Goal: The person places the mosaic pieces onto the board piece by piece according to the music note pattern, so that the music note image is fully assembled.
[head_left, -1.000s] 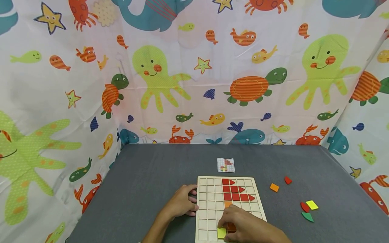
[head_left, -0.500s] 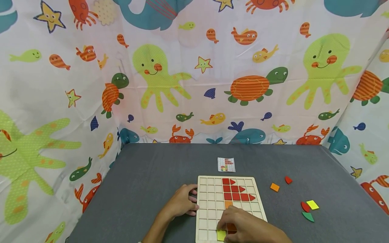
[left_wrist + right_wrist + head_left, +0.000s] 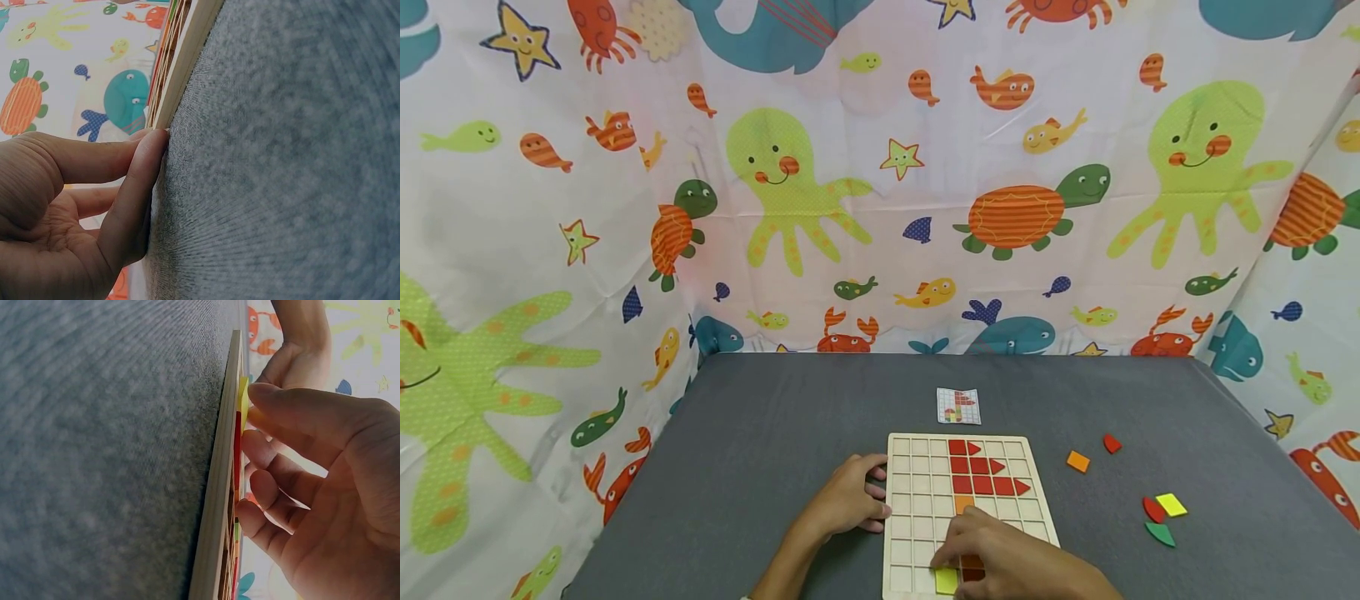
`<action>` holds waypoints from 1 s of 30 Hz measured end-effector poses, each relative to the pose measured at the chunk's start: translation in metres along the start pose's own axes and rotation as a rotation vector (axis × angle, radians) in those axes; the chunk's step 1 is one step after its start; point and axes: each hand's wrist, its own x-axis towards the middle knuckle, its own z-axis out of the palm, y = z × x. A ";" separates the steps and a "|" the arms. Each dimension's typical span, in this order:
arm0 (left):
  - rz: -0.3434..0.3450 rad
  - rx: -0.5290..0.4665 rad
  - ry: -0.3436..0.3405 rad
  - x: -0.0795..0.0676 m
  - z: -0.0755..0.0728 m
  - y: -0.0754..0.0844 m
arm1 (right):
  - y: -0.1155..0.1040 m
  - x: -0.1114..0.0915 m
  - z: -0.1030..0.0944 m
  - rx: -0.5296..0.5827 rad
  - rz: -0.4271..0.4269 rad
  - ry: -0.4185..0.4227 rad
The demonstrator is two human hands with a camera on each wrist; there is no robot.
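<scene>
A pale wooden grid board (image 3: 919,485) lies on the dark grey table. Red squares (image 3: 981,487) and red triangles (image 3: 1021,487) fill cells in its upper rows, with an orange square (image 3: 964,505) below them. At the lower part my right hand (image 3: 1011,554) pinches a yellow square tile (image 3: 946,581) between thumb and finger. In the right wrist view the yellow tile (image 3: 243,400) stands slightly proud of the board. Dark red pieces (image 3: 972,568) are partly hidden under that hand. My left hand (image 3: 846,497) rests its bent fingertips against the board's left edge.
Behind the board lies a small printed pattern card (image 3: 958,407). Loose on the right are an orange square (image 3: 1078,462), red curved pieces (image 3: 1111,444), a yellow square (image 3: 1171,505) and a green curved piece (image 3: 1160,534). A sea-animal curtain (image 3: 880,208) hangs behind the table.
My right fingertips have shifted slightly left and toward me with the yellow tile. The left hand and the board keep their places.
</scene>
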 end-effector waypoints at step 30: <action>-0.006 -0.005 -0.003 -0.002 -0.001 0.002 | 0.019 -0.021 -0.022 0.182 -0.051 0.144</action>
